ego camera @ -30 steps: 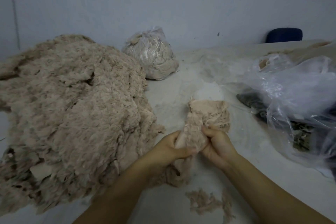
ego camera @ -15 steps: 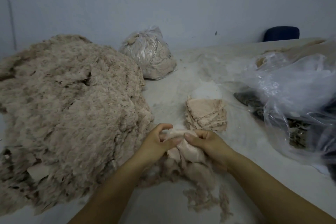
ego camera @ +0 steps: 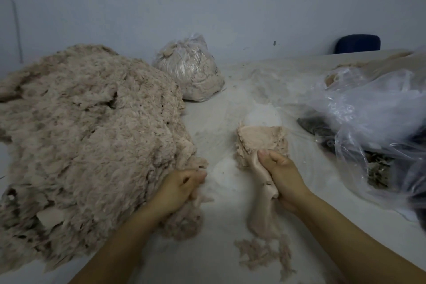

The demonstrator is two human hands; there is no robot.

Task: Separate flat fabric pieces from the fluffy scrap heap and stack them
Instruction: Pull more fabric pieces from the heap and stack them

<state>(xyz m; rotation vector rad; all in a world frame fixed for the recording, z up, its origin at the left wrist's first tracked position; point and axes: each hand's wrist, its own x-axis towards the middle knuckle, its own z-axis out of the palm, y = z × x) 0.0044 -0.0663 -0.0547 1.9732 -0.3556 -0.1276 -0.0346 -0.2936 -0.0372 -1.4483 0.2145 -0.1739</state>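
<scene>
We begin at the right hand: its fingers are curled round a flat fabric piece, thumb tip uppermost, and the piece hangs down to the table, its lower end trailing fluff. The hand sits at the near edge of the stack of flat pieces, touching or just short of it; we cannot tell which.

The left hand is closed on a tuft of fluffy scrap at the right-hand edge of the scrap heap, which fills the left of the table.

We judge the step in hand to be placement: one piece is freed and is being brought to the stack while the left hand deals with the loose fluff. The next move calls for laying the piece flat and square on top, then releasing without dragging the layers beneath.

Count: one heap, one stack, one piece in hand, one loose clump of fluff on the near table, one tied bag of scrap behind, and loose clear plastic bags to the right, number unclear.
</scene>
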